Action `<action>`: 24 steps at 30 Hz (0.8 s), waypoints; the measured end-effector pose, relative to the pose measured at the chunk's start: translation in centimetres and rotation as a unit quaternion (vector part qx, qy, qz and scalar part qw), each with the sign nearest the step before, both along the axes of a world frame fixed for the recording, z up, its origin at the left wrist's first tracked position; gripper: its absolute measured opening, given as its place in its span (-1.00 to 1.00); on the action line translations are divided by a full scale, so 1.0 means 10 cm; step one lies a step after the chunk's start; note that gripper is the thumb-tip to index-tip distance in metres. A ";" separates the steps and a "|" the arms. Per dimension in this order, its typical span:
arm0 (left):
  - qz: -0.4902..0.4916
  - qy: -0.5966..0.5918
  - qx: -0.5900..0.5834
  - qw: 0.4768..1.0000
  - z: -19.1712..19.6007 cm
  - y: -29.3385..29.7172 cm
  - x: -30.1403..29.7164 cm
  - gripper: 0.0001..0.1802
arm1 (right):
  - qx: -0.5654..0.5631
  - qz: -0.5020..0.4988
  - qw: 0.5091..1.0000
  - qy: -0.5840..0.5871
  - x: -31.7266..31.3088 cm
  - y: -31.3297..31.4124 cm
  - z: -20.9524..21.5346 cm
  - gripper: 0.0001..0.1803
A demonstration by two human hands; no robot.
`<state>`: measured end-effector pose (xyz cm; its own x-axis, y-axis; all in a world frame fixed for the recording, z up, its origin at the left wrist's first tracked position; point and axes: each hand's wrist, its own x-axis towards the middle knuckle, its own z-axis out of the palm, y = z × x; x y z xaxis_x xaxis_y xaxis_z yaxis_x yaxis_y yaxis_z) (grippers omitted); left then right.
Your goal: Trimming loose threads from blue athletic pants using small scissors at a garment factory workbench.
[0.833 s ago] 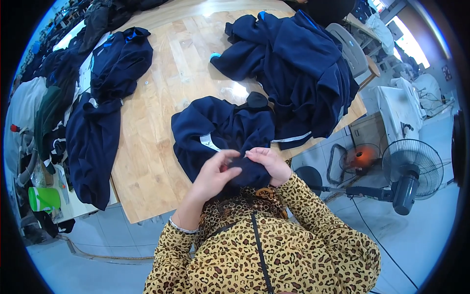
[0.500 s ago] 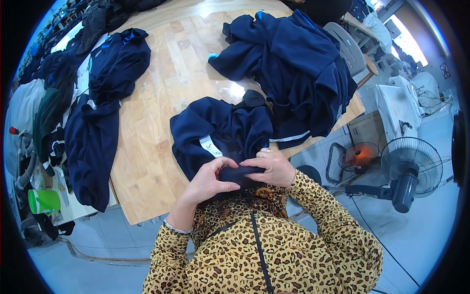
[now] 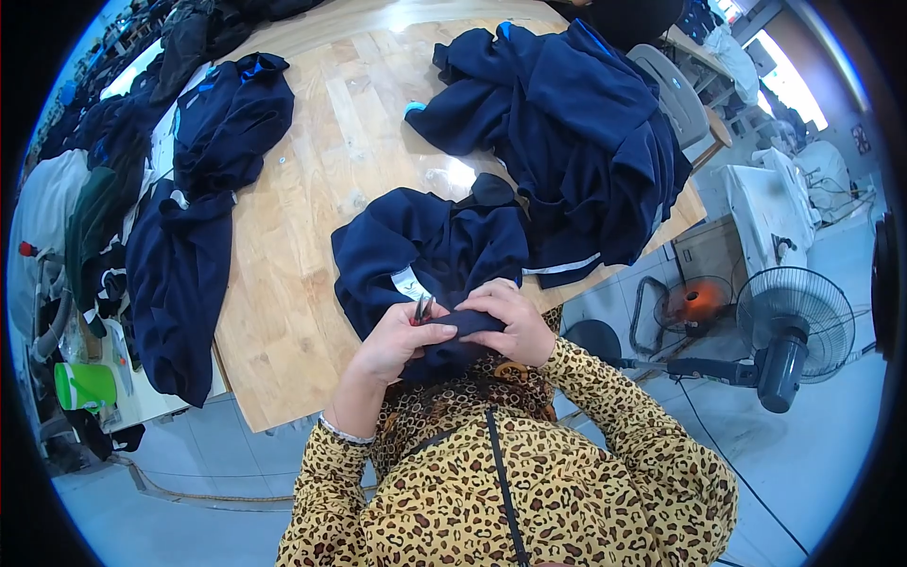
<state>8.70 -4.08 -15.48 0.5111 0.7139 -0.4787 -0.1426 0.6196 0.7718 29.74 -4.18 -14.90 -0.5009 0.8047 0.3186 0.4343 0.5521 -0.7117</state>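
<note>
At the table's near edge lies a navy garment (image 3: 383,236), crumpled, with a white label (image 3: 408,283) facing up. My left hand (image 3: 392,345) is closed, its thumb pressing a folded edge of the cloth. Small thread snips (image 3: 422,310) with dark blades and a bit of red stick up from the same hand, between thumb and fingers. From the other side my right hand (image 3: 515,326) pinches that fold, fingers on top and thumb hidden under the cloth. The hands are a short gap apart, and the lower part of the garment hangs toward my lap.
A large heap of navy garments (image 3: 595,123) covers the table's right side. More navy garments (image 3: 179,293) hang over the left edge of the wooden table (image 3: 283,350). Right of me stand a fan (image 3: 794,326) and a grey chair (image 3: 675,94); a green bucket (image 3: 85,387) is at left.
The snips now show above my left hand, where only a hint of red showed before. My right hand has shifted slightly left and down, and the fold between the hands has turned.
</note>
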 end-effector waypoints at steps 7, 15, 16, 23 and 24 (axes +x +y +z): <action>0.034 -0.033 0.112 0.993 0.01 -0.05 0.07 -0.72 | -0.302 0.019 0.943 0.137 0.01 -0.03 0.04 -0.71; 0.017 0.063 0.153 0.986 0.05 -0.06 0.05 -0.73 | -0.257 -0.031 0.960 0.107 -0.02 -0.10 0.01 -0.73; 0.018 0.065 0.142 0.988 0.05 -0.06 0.05 -0.73 | -0.227 -0.038 0.967 0.107 -0.02 -0.11 -0.01 -0.75; 0.129 0.133 0.330 0.926 -0.16 -0.18 0.25 -0.73 | -0.263 -0.074 0.926 0.261 -0.12 -0.17 -0.28 -0.75; 0.171 0.067 0.230 0.956 -0.13 -0.21 0.31 -0.75 | -0.296 -0.084 0.891 0.333 -0.15 -0.19 -0.32 -0.75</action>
